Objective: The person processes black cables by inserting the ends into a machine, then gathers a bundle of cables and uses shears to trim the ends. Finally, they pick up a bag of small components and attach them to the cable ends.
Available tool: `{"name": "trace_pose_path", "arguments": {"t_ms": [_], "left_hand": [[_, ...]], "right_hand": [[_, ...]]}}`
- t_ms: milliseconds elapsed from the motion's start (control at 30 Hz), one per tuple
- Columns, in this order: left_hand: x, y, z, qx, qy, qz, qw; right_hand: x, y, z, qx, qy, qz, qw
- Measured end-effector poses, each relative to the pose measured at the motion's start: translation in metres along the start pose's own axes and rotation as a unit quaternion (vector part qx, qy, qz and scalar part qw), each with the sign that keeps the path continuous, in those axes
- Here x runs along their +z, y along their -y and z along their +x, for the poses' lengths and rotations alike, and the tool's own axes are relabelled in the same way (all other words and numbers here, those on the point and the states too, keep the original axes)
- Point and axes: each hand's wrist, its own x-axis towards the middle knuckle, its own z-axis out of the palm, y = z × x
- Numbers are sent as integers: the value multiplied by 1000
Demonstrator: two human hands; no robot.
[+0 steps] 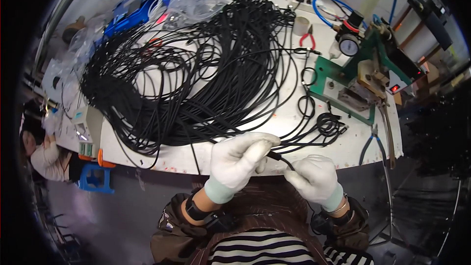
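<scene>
Both of my hands wear white gloves and meet at the table's front edge. My left hand (240,159) is closed, its thumb and forefinger pinching a black cable (282,158) near a thicker sleeve-like part. A short way to the right, my right hand (315,177) is closed on the same cable, fingers curled around it. The cable's end inside the left fingers is hidden. Beyond my hands lies a large heap of black cables (211,103), spread in loops over the white table (171,159). Several small coiled cable ends (329,125) lie just past my right hand.
A green bench press (338,88) stands at the right, with a pressure gauge (349,45) and blue hose (319,1) behind. Blue-handled pliers (374,145) and red-handled pliers (307,38) lie nearby. At left are a small box-shaped device (87,127), a blue stool (95,177) and another person (49,159).
</scene>
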Motion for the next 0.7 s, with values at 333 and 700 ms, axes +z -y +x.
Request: {"name": "trace_pose_path", "arguments": {"t_ms": [333,700], "left_hand": [[6,-16,-13,-76,78,-38,993],[-88,-118,28,251,-148,-22,956]], "right_hand": [[10,27,-2,194,48,340,919],[43,-2,8,23,74,206,976]]}}
